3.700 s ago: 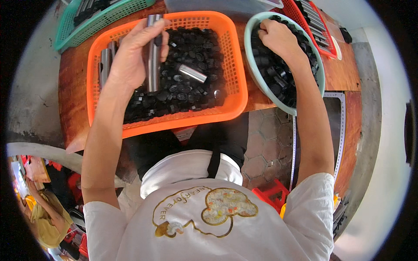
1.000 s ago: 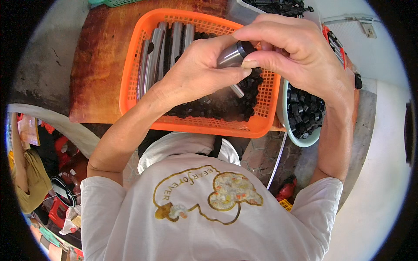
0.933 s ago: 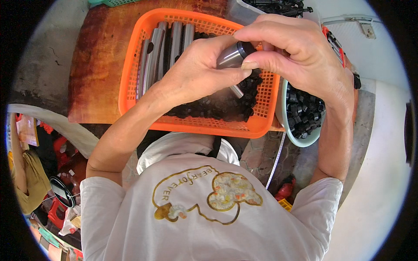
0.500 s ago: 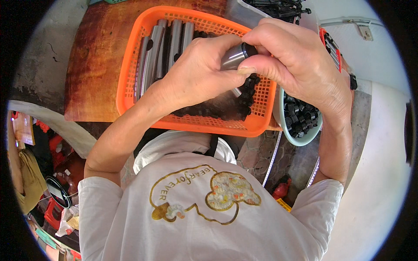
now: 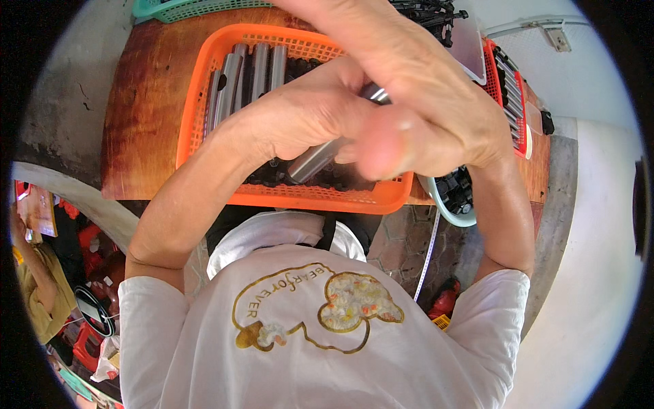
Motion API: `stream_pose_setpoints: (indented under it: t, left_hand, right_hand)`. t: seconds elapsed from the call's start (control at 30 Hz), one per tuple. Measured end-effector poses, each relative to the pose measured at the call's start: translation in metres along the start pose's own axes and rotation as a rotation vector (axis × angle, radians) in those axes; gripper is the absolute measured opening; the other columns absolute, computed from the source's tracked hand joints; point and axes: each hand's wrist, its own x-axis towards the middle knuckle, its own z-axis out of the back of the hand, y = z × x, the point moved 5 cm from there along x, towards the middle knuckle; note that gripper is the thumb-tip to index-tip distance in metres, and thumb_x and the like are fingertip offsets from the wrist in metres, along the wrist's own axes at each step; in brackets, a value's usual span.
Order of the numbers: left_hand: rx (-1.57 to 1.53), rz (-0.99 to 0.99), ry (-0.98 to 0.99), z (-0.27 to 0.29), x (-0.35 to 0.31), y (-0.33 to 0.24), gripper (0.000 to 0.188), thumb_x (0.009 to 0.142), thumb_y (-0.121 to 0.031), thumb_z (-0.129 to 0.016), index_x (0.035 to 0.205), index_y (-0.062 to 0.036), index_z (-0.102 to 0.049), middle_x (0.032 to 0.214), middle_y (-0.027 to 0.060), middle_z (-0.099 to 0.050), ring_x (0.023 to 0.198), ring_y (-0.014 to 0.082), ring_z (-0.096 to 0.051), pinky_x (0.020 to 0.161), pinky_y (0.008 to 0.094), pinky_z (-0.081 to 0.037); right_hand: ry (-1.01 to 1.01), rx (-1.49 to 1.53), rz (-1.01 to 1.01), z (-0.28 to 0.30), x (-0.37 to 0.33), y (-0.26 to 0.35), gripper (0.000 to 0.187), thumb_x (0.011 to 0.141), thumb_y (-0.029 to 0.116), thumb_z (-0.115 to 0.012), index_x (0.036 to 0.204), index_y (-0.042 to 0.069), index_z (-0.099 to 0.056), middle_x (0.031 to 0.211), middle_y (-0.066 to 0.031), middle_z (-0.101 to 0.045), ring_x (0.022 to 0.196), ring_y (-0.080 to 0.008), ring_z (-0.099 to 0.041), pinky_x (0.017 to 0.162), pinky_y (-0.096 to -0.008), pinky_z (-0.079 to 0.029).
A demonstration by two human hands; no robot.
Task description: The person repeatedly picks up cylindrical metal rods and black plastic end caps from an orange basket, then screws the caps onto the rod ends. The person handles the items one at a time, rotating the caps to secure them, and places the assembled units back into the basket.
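My left hand [image 5: 317, 112] is wrapped around a shiny metal tube [image 5: 315, 161], which slants over an orange plastic basket [image 5: 300, 199]. The tube's lower end shows below my fingers; its upper end is mostly hidden beneath my right hand [image 5: 426, 102]. That hand lies across the upper end with its fingers stretched toward the far side and its thumb out, slightly blurred. In the basket, several metal tubes [image 5: 261, 71] stand side by side at the left, and small black plastic parts [image 5: 300, 67] lie around them.
A pale bowl of black caps [image 5: 455, 192] sits right of the basket. Farther right is a red basket of metal tubes [image 5: 509, 92]. Behind are a green basket [image 5: 194, 8] and a clear bin [image 5: 470, 51] near long black parts [image 5: 436, 15]. At the far left a person's arm [image 5: 41, 273] shows.
My right hand has gone from pinching the black cap at the tube's end to lying outstretched over that end. The tube's lower end now shows below my left hand.
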Motion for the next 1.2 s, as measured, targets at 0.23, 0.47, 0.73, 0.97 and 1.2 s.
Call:
stream_pose_setpoints:
  t: [0.23,0.47,0.73,0.97,1.2]
  left_hand:
    - [0.491,-0.304,-0.025,-0.003,0.016,-0.002,0.029,0.089,-0.021,-0.068,0.106,0.0019,-0.065,0.085,0.0084,-0.066,0.075,0.0172,-0.064,0.062,0.0318,-0.049]
    - [1.123,-0.335,-0.258,0.016,0.031,0.018,0.026,0.087,-0.019,-0.069,0.1,0.004,-0.067,0.092,0.023,-0.071,0.089,0.0405,-0.069,0.081,0.0482,-0.054]
    - [0.497,0.094,-0.054,0.03,0.013,0.011,0.06,0.095,-0.037,-0.075,0.138,0.0027,-0.057,0.118,0.0087,-0.067,0.111,0.0149,-0.063,0.09,0.0302,-0.053]
    - [0.08,-0.574,-0.548,0.066,-0.015,-0.003,0.096,0.1,-0.079,-0.016,0.139,-0.0021,-0.058,0.132,0.0172,-0.066,0.118,0.0336,-0.064,0.108,0.047,-0.044]
    - [0.354,-0.876,-0.724,0.042,0.0,0.005,0.07,0.106,-0.06,-0.037,0.134,0.0004,-0.059,0.127,0.0168,-0.066,0.112,0.0282,-0.067,0.102,0.0402,-0.049]
  right_hand:
    - [-0.193,0.017,0.288,-0.022,0.001,-0.018,0.107,0.096,0.074,-0.044,0.162,-0.005,-0.012,0.164,-0.0344,-0.022,0.152,-0.0435,-0.029,0.124,-0.0442,-0.025]
    - [-0.307,0.076,-0.401,-0.025,-0.02,-0.029,0.101,0.099,0.071,-0.036,0.158,-0.008,-0.017,0.149,-0.0332,-0.038,0.139,-0.0422,-0.043,0.114,-0.044,-0.035]
    - [-0.245,-0.094,-0.571,-0.009,-0.028,-0.049,0.056,0.11,0.043,-0.043,0.126,-0.009,-0.059,0.1,-0.0343,-0.069,0.096,-0.0493,-0.068,0.085,-0.0518,-0.053]
    - [-0.881,0.007,-0.644,0.016,-0.061,-0.082,0.045,0.107,0.04,-0.056,0.097,-0.002,-0.068,0.061,0.0004,-0.052,0.06,-0.0082,-0.049,0.055,-0.0279,-0.039]
    - [-0.966,-0.122,-0.414,-0.023,-0.056,-0.084,0.032,0.109,0.023,-0.048,0.1,-0.005,-0.061,0.072,-0.0191,-0.057,0.066,-0.0289,-0.056,0.065,-0.0406,-0.046]
